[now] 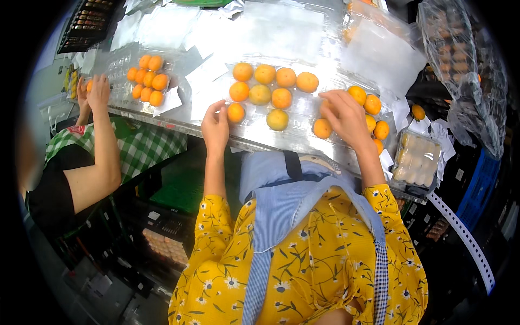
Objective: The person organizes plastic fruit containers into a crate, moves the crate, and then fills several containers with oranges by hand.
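Note:
Before me lie clear plastic trays holding orange citrus fruit, probably mandarins; a middle mandarin sits among several others, some yellowish green. My left hand is at the tray's left edge, fingers curled, right beside the nearest-left mandarin. Whether it pinches the tray edge or only rests there, I cannot tell. My right hand reaches over the right side, its thumb and fingers around a partly hidden mandarin. Just below that hand is another mandarin. A tray of mandarins stands to its right.
At left, a co-worker's hand is beside a filled tray of mandarins. White paper sheets lie at the back. A wrapped pack of pale round items sits at right, near plastic-covered stacked produce. The metal table's front edge runs before me.

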A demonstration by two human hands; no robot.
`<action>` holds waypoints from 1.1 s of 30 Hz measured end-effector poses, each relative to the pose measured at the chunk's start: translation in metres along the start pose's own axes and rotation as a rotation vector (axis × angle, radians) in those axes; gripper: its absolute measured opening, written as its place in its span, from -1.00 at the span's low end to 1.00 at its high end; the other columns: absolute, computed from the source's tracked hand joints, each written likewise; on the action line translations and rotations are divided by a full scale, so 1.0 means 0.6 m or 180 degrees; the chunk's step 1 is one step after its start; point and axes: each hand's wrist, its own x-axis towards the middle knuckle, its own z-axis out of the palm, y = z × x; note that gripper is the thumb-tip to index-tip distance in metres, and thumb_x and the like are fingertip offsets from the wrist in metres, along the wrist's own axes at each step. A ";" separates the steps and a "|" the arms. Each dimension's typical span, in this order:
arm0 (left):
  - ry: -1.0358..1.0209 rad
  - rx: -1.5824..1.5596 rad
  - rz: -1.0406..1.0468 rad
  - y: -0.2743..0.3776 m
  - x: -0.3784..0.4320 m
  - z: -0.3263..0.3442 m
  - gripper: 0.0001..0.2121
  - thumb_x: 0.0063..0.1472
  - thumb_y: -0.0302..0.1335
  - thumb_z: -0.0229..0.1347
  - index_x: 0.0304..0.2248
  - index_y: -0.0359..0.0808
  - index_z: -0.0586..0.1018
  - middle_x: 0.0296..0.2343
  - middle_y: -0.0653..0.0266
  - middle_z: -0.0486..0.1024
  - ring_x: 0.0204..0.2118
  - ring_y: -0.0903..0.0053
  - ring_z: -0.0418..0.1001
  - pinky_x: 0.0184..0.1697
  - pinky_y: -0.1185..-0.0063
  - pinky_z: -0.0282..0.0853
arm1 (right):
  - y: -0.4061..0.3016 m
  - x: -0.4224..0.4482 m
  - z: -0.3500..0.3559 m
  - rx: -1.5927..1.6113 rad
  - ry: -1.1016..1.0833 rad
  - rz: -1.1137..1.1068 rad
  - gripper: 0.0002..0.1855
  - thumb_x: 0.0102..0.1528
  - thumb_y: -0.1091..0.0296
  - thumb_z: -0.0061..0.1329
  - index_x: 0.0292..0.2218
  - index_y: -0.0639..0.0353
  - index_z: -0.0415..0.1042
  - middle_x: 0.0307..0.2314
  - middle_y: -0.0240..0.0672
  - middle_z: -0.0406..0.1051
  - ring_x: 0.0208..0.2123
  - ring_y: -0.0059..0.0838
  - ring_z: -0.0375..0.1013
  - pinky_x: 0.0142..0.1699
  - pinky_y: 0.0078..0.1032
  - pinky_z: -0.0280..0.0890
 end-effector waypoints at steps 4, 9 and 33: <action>0.0158 0.0667 0.0432 0.019 -0.014 -0.001 -0.76 0.05 -0.41 0.02 -0.25 -0.29 0.46 -0.41 0.17 0.43 -0.35 0.45 0.34 -0.25 0.55 0.24 | 0.005 0.047 0.023 -0.0252 0.0033 -0.0130 -0.67 -0.12 0.45 -0.03 -0.24 0.15 0.31 -0.37 -0.28 0.30 -0.28 -0.27 0.28 -0.27 -0.42 0.25; -0.0170 0.1285 0.1010 0.043 -0.035 0.001 -0.59 -0.11 -0.39 0.17 -0.22 -0.30 0.41 -0.29 0.15 0.35 -0.20 0.28 0.25 -0.12 0.46 0.17 | -0.002 0.076 0.039 -0.0336 -0.0089 -0.0120 -0.65 -0.12 0.44 -0.03 -0.22 0.16 0.29 -0.32 -0.30 0.28 -0.24 -0.27 0.26 -0.23 -0.41 0.25; -0.2647 -0.5051 -0.1555 0.094 -0.079 0.059 -0.58 0.18 -0.33 -0.19 -0.01 -0.38 0.17 -0.10 0.10 0.26 -0.09 0.42 0.28 -0.06 0.50 0.20 | -0.094 0.026 0.068 0.2371 -0.0109 0.0407 -0.40 -0.16 0.35 0.11 -0.08 0.18 0.18 -0.20 -0.32 0.29 -0.19 -0.49 0.28 -0.14 -0.57 0.19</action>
